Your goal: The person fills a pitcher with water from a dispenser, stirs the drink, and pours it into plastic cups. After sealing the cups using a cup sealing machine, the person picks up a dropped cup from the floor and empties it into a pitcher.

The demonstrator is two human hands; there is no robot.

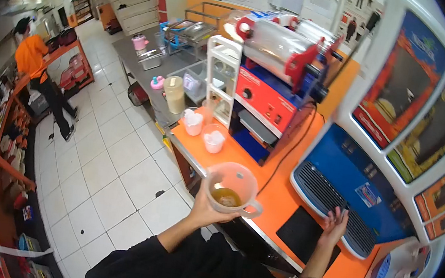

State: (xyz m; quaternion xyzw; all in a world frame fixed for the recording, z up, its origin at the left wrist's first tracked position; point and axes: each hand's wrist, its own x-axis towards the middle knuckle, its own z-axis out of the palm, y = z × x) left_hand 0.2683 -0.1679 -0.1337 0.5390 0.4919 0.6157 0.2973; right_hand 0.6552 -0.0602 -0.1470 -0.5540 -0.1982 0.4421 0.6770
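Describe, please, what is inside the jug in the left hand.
The jug has amber liquid at the bottom, with a paler patch in it. What lies beneath is covered and cannot be seen.

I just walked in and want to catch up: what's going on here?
A person's left hand holds a translucent jug with a little yellowish-brown liquid in the bottom. The right hand looks empty, its fingers loosely spread by the dispenser's black drip tray; whether they touch it is unclear. Two cups with something white inside stand on the orange counter, beside a red-and-blue machine. Further back, someone in an orange shirt stands at another counter.
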